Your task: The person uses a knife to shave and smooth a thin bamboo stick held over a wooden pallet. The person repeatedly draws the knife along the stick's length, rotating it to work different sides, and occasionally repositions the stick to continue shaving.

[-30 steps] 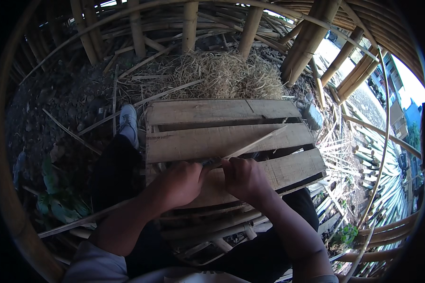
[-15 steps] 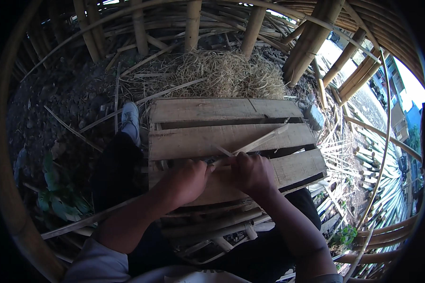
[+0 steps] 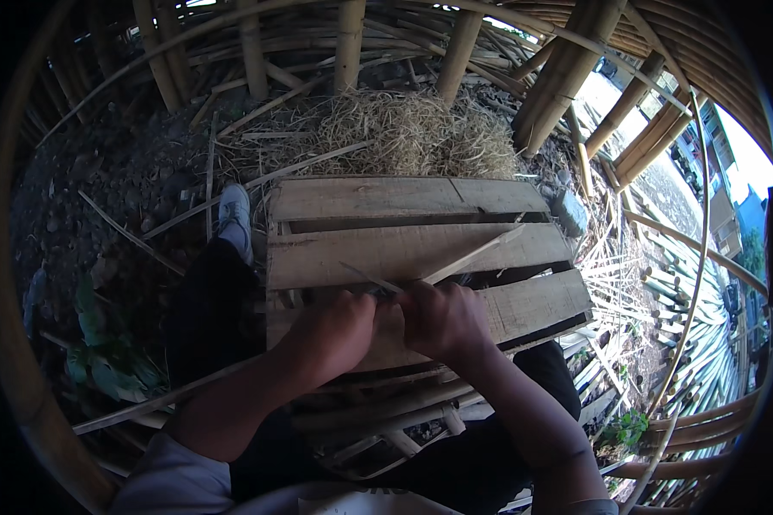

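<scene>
A long pale bamboo strip [image 3: 474, 257] slants across the wooden slatted table [image 3: 343, 257] and passes between my hands. Its other end comes out beyond my left forearm at the lower left. My left hand [image 3: 335, 333] is closed round the strip, knuckles up. Close beside it, my right hand [image 3: 445, 320] makes a fist over the strip. From its thumb side a thin, pointed grey knife blade [image 3: 368, 276] sticks out to the upper left, against the strip. The knife's handle is hidden inside the fist.
A heap of curly bamboo shavings [image 3: 404, 133] lies behind the table. Upright bamboo posts [image 3: 349, 47] stand further back. Many cut bamboo poles [image 3: 704, 343] are stacked at the right. My shoe [image 3: 234, 215] is by the table's left edge, and a leafy plant [image 3: 112, 360] grows lower left.
My right hand has shifted slightly left and down, nearer my left hand. The blade has swung to point further left. My left hand stays nearly in place.
</scene>
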`<move>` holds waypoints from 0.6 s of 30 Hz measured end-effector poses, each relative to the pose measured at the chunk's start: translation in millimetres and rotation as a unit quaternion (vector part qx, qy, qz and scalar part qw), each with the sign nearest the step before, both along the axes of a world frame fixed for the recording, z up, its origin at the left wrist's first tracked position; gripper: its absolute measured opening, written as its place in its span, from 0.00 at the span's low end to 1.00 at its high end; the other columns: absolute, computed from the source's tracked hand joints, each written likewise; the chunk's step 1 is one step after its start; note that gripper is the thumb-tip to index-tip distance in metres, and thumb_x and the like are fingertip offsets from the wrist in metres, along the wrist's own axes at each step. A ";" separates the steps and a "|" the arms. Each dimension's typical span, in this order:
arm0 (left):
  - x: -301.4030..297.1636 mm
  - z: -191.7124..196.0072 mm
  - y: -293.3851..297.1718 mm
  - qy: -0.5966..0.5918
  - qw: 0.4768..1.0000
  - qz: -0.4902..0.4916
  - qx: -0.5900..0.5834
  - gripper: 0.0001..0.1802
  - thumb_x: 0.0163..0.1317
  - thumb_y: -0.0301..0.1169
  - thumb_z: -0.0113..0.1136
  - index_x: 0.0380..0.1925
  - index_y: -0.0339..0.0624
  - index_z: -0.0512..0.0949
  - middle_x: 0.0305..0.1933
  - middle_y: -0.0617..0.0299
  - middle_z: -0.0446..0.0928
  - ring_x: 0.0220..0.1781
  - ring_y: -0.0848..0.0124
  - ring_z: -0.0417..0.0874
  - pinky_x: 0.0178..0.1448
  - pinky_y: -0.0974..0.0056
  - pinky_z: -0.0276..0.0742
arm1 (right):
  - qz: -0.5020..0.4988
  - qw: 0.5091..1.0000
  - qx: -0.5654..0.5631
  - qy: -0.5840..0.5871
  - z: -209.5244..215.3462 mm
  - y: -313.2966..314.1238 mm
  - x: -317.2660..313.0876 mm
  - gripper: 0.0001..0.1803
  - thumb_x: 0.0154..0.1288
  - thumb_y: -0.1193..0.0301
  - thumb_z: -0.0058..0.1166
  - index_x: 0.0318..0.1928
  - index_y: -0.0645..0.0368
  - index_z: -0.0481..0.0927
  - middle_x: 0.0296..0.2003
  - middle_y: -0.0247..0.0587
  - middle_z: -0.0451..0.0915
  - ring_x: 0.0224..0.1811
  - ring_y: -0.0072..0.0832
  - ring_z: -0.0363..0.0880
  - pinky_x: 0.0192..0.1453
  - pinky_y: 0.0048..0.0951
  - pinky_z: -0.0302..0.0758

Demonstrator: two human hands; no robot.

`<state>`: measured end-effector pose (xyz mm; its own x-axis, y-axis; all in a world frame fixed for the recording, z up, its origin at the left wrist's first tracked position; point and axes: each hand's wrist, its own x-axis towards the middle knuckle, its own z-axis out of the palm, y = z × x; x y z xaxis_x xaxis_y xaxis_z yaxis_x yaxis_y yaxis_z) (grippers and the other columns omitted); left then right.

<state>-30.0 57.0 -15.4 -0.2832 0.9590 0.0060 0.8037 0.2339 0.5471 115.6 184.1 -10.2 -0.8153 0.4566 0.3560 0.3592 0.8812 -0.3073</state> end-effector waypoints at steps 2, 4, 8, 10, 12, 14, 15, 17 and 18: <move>-1.0 -1.7 -1.5 -0.001 1.000 0.001 -0.006 0.22 0.80 0.39 0.50 0.34 0.31 0.84 0.31 0.37 0.84 0.37 0.41 0.88 0.43 0.42 0.84 | -0.014 0.999 -0.018 -0.032 6.4 1.4 -2.4 0.11 0.67 0.64 0.63 0.28 0.54 0.81 0.18 0.51 0.80 0.21 0.53 0.83 0.26 0.49 0.79; -3.7 -4.7 0.0 0.007 1.000 -0.004 -0.004 0.22 0.80 0.39 0.50 0.34 0.32 0.84 0.31 0.37 0.84 0.36 0.42 0.88 0.43 0.43 0.84 | -0.031 0.998 -0.014 -0.054 4.9 4.1 -3.2 0.12 0.68 0.65 0.62 0.28 0.55 0.81 0.18 0.52 0.80 0.22 0.53 0.83 0.26 0.50 0.79; 1.0 20.0 1.0 -0.010 0.999 0.003 -0.042 0.23 0.80 0.39 0.50 0.33 0.32 0.84 0.31 0.37 0.84 0.36 0.43 0.89 0.43 0.43 0.85 | -0.055 0.991 0.124 0.022 -14.9 39.1 11.1 0.09 0.70 0.66 0.60 0.33 0.57 0.79 0.18 0.49 0.78 0.19 0.52 0.80 0.24 0.51 0.77; 3.2 18.4 0.1 -0.007 0.999 0.012 -0.047 0.23 0.80 0.39 0.50 0.32 0.32 0.84 0.30 0.37 0.84 0.35 0.44 0.89 0.43 0.43 0.85 | -0.089 0.992 0.045 -0.073 -8.5 27.9 10.3 0.09 0.71 0.67 0.58 0.35 0.58 0.77 0.20 0.47 0.76 0.16 0.49 0.77 0.22 0.50 0.75; 2.7 15.5 0.0 0.001 0.999 0.007 -0.036 0.23 0.80 0.39 0.50 0.31 0.32 0.83 0.29 0.38 0.84 0.34 0.44 0.89 0.42 0.43 0.85 | -0.013 0.980 0.191 0.046 -24.9 16.1 11.1 0.07 0.71 0.69 0.56 0.35 0.58 0.76 0.23 0.43 0.72 0.16 0.44 0.74 0.20 0.47 0.73; -0.7 7.2 0.0 0.002 1.000 0.000 -0.031 0.24 0.80 0.39 0.51 0.31 0.33 0.83 0.28 0.38 0.83 0.34 0.44 0.89 0.41 0.43 0.85 | 0.042 0.989 0.144 0.006 -16.6 -2.8 6.6 0.07 0.70 0.71 0.56 0.34 0.58 0.75 0.24 0.43 0.71 0.16 0.42 0.75 0.20 0.45 0.73; -2.0 4.8 0.3 0.000 1.000 -0.005 -0.027 0.24 0.80 0.40 0.51 0.31 0.33 0.83 0.28 0.38 0.83 0.33 0.44 0.88 0.41 0.43 0.85 | 0.041 0.987 0.156 -0.015 -17.8 0.0 8.0 0.05 0.68 0.73 0.56 0.33 0.57 0.76 0.25 0.43 0.75 0.17 0.43 0.75 0.20 0.46 0.73; -1.2 8.9 -2.5 -0.001 0.999 -0.005 -0.032 0.23 0.80 0.40 0.51 0.31 0.33 0.83 0.28 0.38 0.83 0.34 0.43 0.88 0.41 0.43 0.85 | -0.014 0.990 0.136 -0.027 -21.2 23.9 14.4 0.06 0.69 0.73 0.56 0.32 0.57 0.76 0.25 0.44 0.79 0.18 0.45 0.78 0.21 0.47 0.75; 0.0 14.8 -4.4 -0.002 0.999 -0.001 -0.038 0.23 0.80 0.39 0.51 0.31 0.33 0.83 0.27 0.38 0.83 0.34 0.43 0.88 0.41 0.43 0.85 | -0.043 0.991 0.126 -0.032 -19.4 38.6 17.7 0.06 0.69 0.72 0.55 0.32 0.57 0.77 0.25 0.45 0.80 0.18 0.46 0.79 0.22 0.47 0.75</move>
<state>-30.0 52.6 -0.6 -0.2804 0.9575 -0.0678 0.8019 0.2725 0.5317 133.3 222.7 -29.6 -0.8019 0.4290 0.4158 0.4485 0.8921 -0.0555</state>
